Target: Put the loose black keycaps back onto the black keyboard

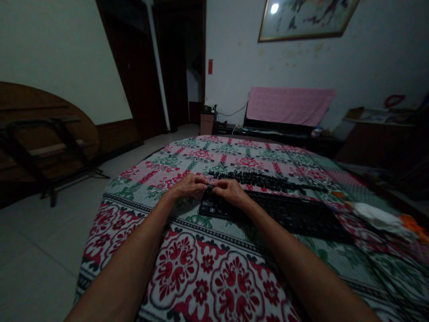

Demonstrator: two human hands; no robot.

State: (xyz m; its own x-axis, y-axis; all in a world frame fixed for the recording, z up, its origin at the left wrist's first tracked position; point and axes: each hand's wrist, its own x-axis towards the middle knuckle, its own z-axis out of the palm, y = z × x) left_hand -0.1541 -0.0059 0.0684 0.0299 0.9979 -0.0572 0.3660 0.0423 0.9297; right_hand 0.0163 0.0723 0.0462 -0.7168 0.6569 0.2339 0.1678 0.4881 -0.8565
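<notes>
On patterned cloth [187,264], head view: black computer keyboard [291,211] lies right of middle, its left end at hands. Left hand [191,184] and right hand [231,191] have fingers bent, thumbs close to index fingers, tips meeting about small dark piece [210,186] at keyboard's far left corner; cannot tell whether piece is gripped or only touched. Just beyond keyboard, loose black keycaps [263,180] in long heap. Right, near keyboard's right end: crumpled white cloth [378,217]. Far: pink towel [290,105].
</notes>
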